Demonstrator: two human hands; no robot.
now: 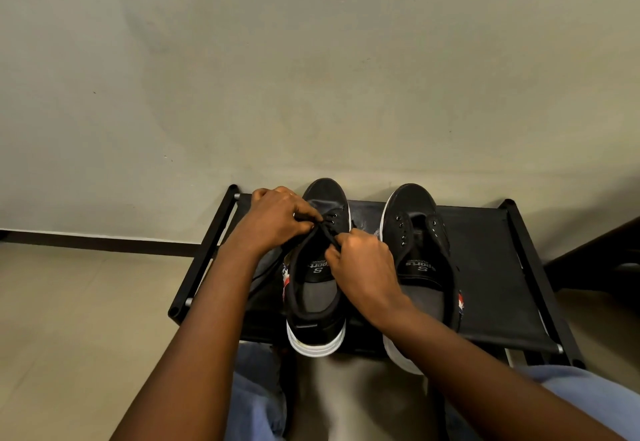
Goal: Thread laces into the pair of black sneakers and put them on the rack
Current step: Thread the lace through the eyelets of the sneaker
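On the black fabric rack (485, 267), both hands pinch the thin black lace (323, 232) over the left black canvas sneaker (318, 267): left hand (277, 218) far-left, right hand (363, 264) nearer; eyelets lie just beyond the fingers.

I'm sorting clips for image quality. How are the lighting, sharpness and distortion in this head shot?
Head view: dim, even light with a greenish cast on the wall; soft shadows under the rack; wide-angle bending bows the rack's edges and the baseboard; hands, left and right, and the lace are fairly sharp; black sneakers, left and right, lose detail against the black shelf.
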